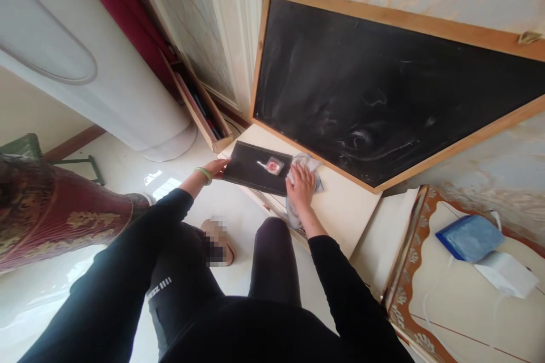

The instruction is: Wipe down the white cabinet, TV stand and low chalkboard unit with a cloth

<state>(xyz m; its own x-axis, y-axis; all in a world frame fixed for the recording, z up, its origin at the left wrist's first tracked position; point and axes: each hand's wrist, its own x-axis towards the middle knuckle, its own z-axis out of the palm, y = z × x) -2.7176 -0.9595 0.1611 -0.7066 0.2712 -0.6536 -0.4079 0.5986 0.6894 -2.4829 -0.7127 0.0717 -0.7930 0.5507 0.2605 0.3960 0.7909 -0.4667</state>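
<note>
A flat black panel with stitched-looking edges (pixel 251 165) lies over the front edge of a low cream cabinet (pixel 336 210). My left hand (pixel 217 168), with a pale green bangle at the wrist, is closed on the panel's left end. On top of the panel rests a small clear packet with something pink-red inside (pixel 273 165) and a white strip beside it. My right hand (pixel 301 186) presses a light grey-white cloth (pixel 317 169) at the panel's right end, fingers bent over it. Part of the cloth is hidden under the palm.
A wood-framed blackboard (pixel 383 91) leans against the wall behind the cabinet. Left stands a long open box (pixel 200 105) near a tall white rounded unit (pixel 97 57). A red patterned vase (pixel 72 215) is at far left. A blue packet (pixel 470 237) lies on a carved-edge table at right.
</note>
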